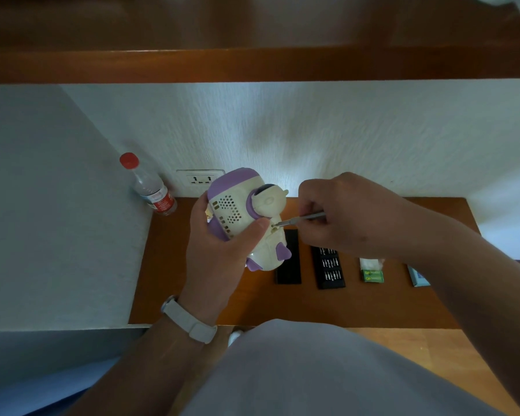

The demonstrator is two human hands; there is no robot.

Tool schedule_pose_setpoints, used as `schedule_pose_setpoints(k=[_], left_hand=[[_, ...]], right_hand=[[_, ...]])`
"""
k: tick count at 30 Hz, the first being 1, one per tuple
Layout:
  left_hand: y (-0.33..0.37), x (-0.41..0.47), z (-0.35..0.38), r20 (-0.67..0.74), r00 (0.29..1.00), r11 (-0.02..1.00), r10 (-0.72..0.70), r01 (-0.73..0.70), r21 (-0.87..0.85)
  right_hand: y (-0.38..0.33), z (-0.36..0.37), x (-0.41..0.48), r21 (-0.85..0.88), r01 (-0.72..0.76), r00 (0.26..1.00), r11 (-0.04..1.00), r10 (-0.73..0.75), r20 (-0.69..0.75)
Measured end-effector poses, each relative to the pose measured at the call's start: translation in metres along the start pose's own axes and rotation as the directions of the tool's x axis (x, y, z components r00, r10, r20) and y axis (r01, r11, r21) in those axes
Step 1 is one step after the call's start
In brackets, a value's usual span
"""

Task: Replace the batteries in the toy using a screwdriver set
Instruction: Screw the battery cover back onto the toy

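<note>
Left hand [219, 250] gripping white-and-purple toy [246, 217], right hand [339, 214] pressing screwdriver [300, 219] in

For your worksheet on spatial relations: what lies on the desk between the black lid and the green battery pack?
In the head view, the open screwdriver bit case lies between the black lid and the green battery pack.

Left hand [219, 250]: raised above the desk, palm turned toward the right, fingers wrapped round the far left side of the toy [246, 217], thumb pressed across its near face.
Left wrist: bent slightly back, wearing a pale band [189, 321]; forearm runs down to the near left.
Right hand [339, 214]: held to the right of the left hand at about the same height, knuckles up, fingers curled and pinched on the thin screwdriver [303, 219], which points left.
Right forearm: bare, stretching from the near right edge toward the centre.
</note>
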State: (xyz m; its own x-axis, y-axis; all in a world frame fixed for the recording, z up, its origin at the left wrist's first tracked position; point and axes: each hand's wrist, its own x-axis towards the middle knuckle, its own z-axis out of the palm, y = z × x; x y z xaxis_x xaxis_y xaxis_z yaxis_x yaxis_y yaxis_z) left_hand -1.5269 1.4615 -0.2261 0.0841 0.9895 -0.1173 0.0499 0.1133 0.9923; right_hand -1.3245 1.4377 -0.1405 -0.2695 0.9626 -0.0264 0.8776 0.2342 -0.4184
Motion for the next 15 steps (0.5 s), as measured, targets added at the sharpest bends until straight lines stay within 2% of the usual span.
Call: schedule_pose_setpoints(k=[3, 11, 15], left_hand=[[-0.0022, 0.0017, -0.0009, 0.009, 1.000, 1.000, -0.001, 0.001, 0.007], [-0.0054, 0.0085, -0.0045, 0.025, 1.000, 0.999, 0.003, -0.004, 0.041], [-0.0027, 0.0079, -0.0066, 0.024, 1.000, 1.000, 0.000, -0.001, 0.029]], right_hand=[[0.0014, 0.0010, 0.0000, -0.023, 0.008, 1.000, 1.000, -0.008, -0.006], [-0.0055, 0.0041, -0.0032, 0.049, 0.012, 1.000, 0.999, -0.011, -0.026], [-0.0067, 0.0023, -0.0007, 0.005, 0.022, 1.000, 1.000, -0.022, -0.013]])
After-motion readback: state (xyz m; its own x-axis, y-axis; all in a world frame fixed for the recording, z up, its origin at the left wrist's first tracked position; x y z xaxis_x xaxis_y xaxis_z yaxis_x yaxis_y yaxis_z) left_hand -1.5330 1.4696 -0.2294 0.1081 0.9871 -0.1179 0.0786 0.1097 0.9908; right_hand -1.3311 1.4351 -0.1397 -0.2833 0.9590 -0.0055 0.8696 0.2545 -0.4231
